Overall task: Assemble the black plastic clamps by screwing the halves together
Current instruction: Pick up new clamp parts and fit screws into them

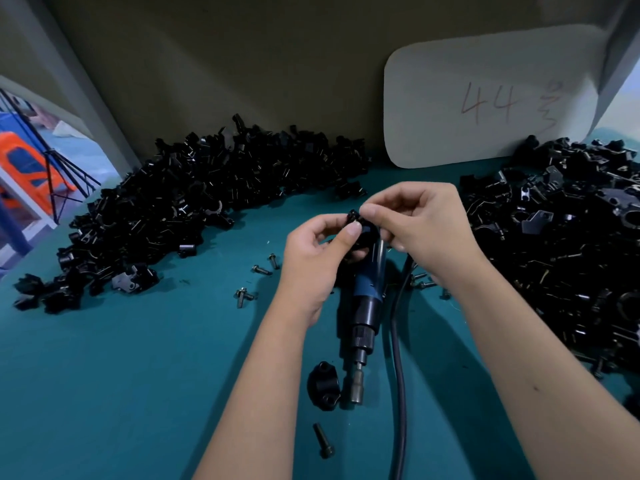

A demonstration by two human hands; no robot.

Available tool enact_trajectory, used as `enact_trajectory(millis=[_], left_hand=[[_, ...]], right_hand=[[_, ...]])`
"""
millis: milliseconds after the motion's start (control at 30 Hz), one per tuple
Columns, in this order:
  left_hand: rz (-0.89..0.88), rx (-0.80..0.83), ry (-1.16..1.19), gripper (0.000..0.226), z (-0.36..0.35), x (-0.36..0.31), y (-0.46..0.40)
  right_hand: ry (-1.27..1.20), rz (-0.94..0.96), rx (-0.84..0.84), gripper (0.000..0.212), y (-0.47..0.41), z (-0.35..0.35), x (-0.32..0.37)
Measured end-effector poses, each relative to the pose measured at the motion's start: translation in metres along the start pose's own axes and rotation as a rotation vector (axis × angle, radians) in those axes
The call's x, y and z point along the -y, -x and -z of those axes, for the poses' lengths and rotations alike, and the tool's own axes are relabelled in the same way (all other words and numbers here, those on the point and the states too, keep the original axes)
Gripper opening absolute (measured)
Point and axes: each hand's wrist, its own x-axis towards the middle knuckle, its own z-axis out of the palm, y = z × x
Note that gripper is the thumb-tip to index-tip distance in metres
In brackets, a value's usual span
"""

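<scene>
Left hand (313, 251) and right hand (420, 220) grip pinched on clamp half (360, 225), open teal table (121, 375) near edge

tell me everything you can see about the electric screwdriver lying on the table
The electric screwdriver lies flat on the green table, untouched, under both hands. Its body is blue in the middle with black collars, narrowing to a grey metal socket tip that points toward the person. The tip sits right beside a black clamp half. Its far end is hidden.

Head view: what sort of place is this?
Probably a factory assembly bench: heaps of black clamp parts, a powered screwdriver lying on the teal table, loose screws, and a card marked 44.
</scene>
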Motion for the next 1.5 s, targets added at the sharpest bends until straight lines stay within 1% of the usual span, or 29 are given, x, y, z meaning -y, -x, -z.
enact_trajectory(millis=[100,133,200,300,367,433,500,600,800,933,1000,1067,1100,1133,1200,1267,1500], left_hand=[[0.045,-0.001,0.135,0.008,-0.002,-0.001,0.001],[0.054,0.002,0.164,0.011,-0.002,-0.002,0.0],[0.06,0.002,0.197,0.016,-0.002,-0.003,-0.001],[0.057,0.0,0.218,0.023,-0.003,-0.003,-0.001],[0.051,-0.004,0.224,0.028,-0.004,-0.003,0.0],[0.053,0.001,0.239,0.027,-0.004,-0.004,0.0],[0.064,0.028,0.261,0.02,-0.003,-0.004,0.0],[0.066,0.061,0.266,0.021,0.0,-0.004,0.001],[0.075,0.062,0.265,0.03,-0.001,-0.005,0.001],[0.078,0.039,0.256,0.026,0.0,-0.005,0.0],[0.087,0.03,0.275,0.026,0.001,-0.006,0.0],[0.11,0.013,0.314,0.027,0.002,-0.008,0.0],[0.124,0.002,0.334,0.024,0.002,-0.009,0.0],[0.137,-0.008,0.352,0.021,0.003,-0.009,0.0],[0.155,-0.016,0.376,0.011,0.004,-0.01,0.0],[0.163,-0.004,0.384,0.004,0.005,-0.011,0.0],[0.168,0.062,0.336,0.004,0.007,-0.011,0.001]], right_hand=[[-0.096,-0.026,-0.062,0.008,-0.001,0.002,-0.004],[-0.093,-0.029,-0.049,0.008,-0.001,0.004,-0.005],[-0.088,-0.042,0.04,0.008,0.0,0.006,-0.005],[-0.144,-0.097,0.145,0.022,0.003,0.005,-0.008],[-0.138,-0.107,0.135,0.03,0.002,0.006,-0.01],[-0.1,-0.092,0.114,0.033,0.002,0.007,-0.01],[-0.092,-0.073,0.118,0.027,0.002,0.008,-0.01],[-0.104,-0.024,0.162,0.017,0.002,0.008,-0.009],[-0.033,-0.018,0.155,0.02,0.002,0.011,-0.008],[-0.051,-0.044,0.171,0.027,0.003,0.01,-0.007],[-0.088,-0.068,0.144,0.024,0.003,0.011,-0.008],[-0.162,-0.095,0.064,0.013,0.001,0.013,-0.008],[-0.2,-0.108,0.03,0.011,0.001,0.015,-0.007],[-0.222,-0.115,0.006,0.015,0.0,0.016,-0.006],[-0.215,-0.102,-0.014,0.018,0.0,0.018,-0.004],[-0.194,-0.072,-0.016,0.017,0.0,0.016,-0.002],[-0.116,-0.035,0.044,0.015,0.001,0.007,-0.005]])
